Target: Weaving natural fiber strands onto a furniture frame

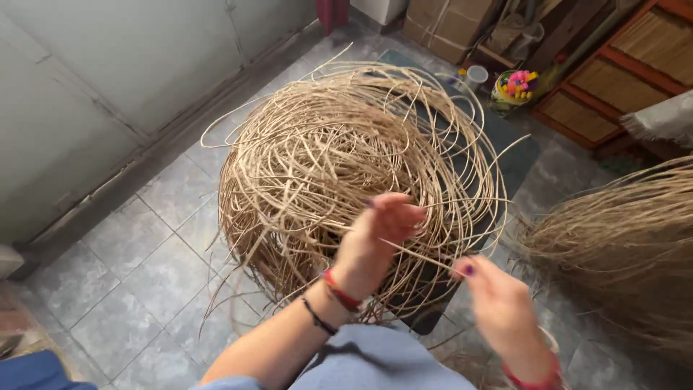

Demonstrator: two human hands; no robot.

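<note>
Grey tiled floor [123,289], tangled cane coil [346,166], left hand [375,242] and right hand [498,303] – blurred – each grip pinching one strand [426,256]

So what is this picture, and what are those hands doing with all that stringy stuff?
The picture comes from a camera on a person's head, looking down, so those are that person's own two hands. On the grey tiled floor sits a big tangled pile of cane strands, lying partly on a dark mat. The left hand and right hand pinch one thin strand between them. Another bundle lies to the right, and a tub of colourful bits stands farther back.
</note>
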